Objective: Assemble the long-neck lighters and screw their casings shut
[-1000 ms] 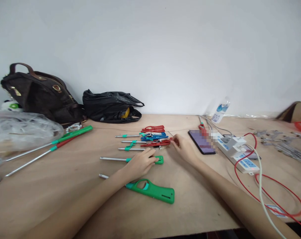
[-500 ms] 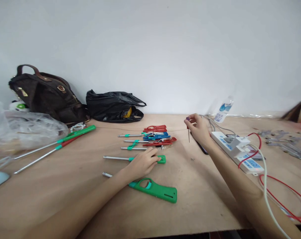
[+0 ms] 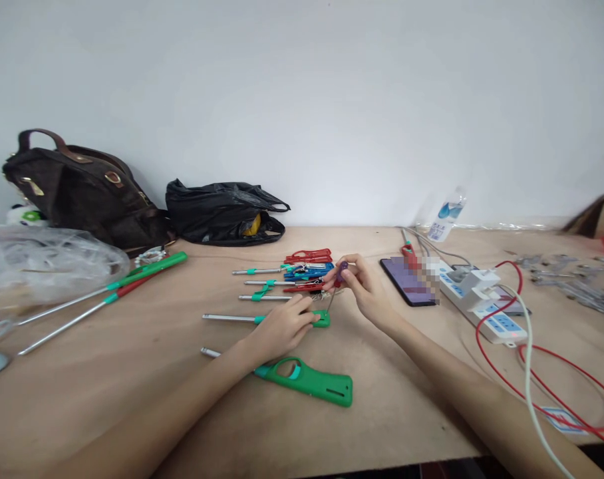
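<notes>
Screwdriver (image 3: 340, 270), pinched by the right hand (image 3: 369, 294), seemingly touched the green lighter (image 3: 324, 320) that the left hand (image 3: 283, 327) clasped against the bench (image 3: 382, 412).

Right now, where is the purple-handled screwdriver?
The screwdriver is just right of centre in the head view, held in the right hand and slanting down to the end of the green lighter under the left hand.
</notes>
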The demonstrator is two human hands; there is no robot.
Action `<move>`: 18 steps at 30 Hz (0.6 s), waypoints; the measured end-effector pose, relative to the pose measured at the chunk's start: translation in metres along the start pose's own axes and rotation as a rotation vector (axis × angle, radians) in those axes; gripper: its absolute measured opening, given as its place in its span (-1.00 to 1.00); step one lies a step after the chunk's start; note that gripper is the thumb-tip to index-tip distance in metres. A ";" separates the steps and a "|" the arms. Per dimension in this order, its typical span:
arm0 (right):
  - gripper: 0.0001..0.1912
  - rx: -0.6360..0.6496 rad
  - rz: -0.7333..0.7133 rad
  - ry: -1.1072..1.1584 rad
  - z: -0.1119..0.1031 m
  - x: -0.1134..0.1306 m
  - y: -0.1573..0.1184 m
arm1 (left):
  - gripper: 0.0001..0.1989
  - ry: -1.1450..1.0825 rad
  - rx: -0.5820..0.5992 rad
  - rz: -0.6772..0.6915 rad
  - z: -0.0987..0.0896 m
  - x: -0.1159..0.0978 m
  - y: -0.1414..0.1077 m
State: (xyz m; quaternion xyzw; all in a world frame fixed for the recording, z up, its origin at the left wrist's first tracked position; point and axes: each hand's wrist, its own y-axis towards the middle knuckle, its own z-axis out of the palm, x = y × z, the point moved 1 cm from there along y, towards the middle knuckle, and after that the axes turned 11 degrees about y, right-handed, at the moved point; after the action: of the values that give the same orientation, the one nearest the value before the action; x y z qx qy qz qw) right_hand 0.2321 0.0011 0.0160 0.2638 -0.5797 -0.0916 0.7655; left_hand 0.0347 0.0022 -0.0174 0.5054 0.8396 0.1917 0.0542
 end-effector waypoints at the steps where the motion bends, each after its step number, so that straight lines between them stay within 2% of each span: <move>1: -0.79 0.002 -0.002 0.003 0.000 -0.001 0.000 | -0.82 0.000 0.000 0.000 0.000 0.000 0.000; 14: -0.80 0.006 -0.002 -0.009 0.001 -0.006 -0.001 | -0.80 0.015 -0.015 -0.003 -0.001 -0.001 -0.001; 18: -0.75 0.015 -0.002 -0.107 0.002 -0.002 -0.002 | -0.78 0.014 0.001 -0.006 -0.003 -0.002 0.000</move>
State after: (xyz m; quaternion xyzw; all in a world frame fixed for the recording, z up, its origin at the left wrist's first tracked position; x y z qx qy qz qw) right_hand 0.2301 -0.0005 0.0132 0.2649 -0.6201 -0.1021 0.7314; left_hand 0.0347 -0.0003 -0.0144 0.5017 0.8414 0.1948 0.0487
